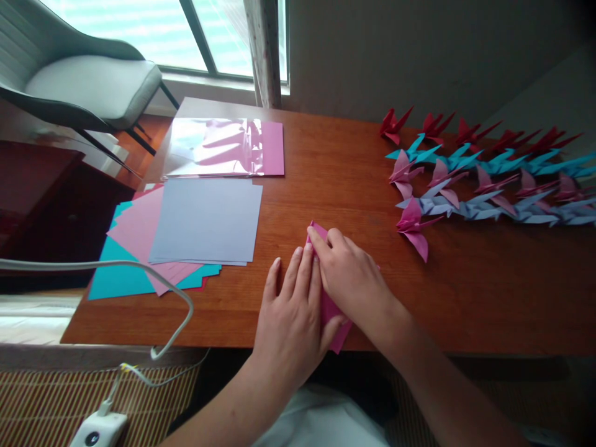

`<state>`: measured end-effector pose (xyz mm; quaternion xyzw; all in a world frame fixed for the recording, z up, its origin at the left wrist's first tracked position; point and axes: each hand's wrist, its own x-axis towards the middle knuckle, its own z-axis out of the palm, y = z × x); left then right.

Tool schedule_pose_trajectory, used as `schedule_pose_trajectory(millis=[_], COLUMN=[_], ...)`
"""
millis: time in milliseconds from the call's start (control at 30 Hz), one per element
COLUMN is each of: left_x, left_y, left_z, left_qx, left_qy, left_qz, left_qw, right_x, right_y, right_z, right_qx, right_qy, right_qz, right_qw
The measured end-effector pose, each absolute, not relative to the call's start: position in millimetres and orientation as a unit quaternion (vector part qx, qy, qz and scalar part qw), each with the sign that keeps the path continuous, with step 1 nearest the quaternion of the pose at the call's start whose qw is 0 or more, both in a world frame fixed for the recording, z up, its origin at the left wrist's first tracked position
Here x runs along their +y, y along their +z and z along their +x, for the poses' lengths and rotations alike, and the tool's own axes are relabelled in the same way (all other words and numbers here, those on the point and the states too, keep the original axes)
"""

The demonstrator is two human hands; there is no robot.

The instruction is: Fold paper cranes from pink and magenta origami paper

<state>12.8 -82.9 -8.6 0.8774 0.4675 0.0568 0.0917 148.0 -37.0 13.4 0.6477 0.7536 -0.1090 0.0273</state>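
A folded pink paper lies near the front edge of the wooden table. My left hand lies flat on its left part, fingers stretched out and together. My right hand presses on the paper's upper part, its fingertips at the top corner. Most of the paper is hidden under both hands.
A stack of square sheets, lilac on top with pink and teal below, lies at the left. Behind it is a clear packet of pink paper. Rows of folded cranes fill the right. A chair and a white cable are at the left.
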Motion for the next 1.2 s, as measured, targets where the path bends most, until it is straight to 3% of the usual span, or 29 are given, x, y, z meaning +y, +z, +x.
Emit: schedule_pose_trajectory(millis=[367, 800, 1200], left_x=[-82, -80, -82], left_y=[-8, -7, -4], left_z=[15, 16, 16], left_qx=[0.476, 0.477, 0.477], left_qy=[0.068, 0.066, 0.053], left_qz=[0.873, 0.873, 0.875], left_qw=[0.085, 0.076, 0.068], right_x=[-23, -31, -25], right_y=[24, 8, 12], right_z=[146, 157, 149], right_qx=[0.724, 0.744, 0.736], right_qy=[-0.169, -0.163, -0.159], right_qz=[0.666, 0.648, 0.656], right_qw=[0.061, -0.005, 0.046])
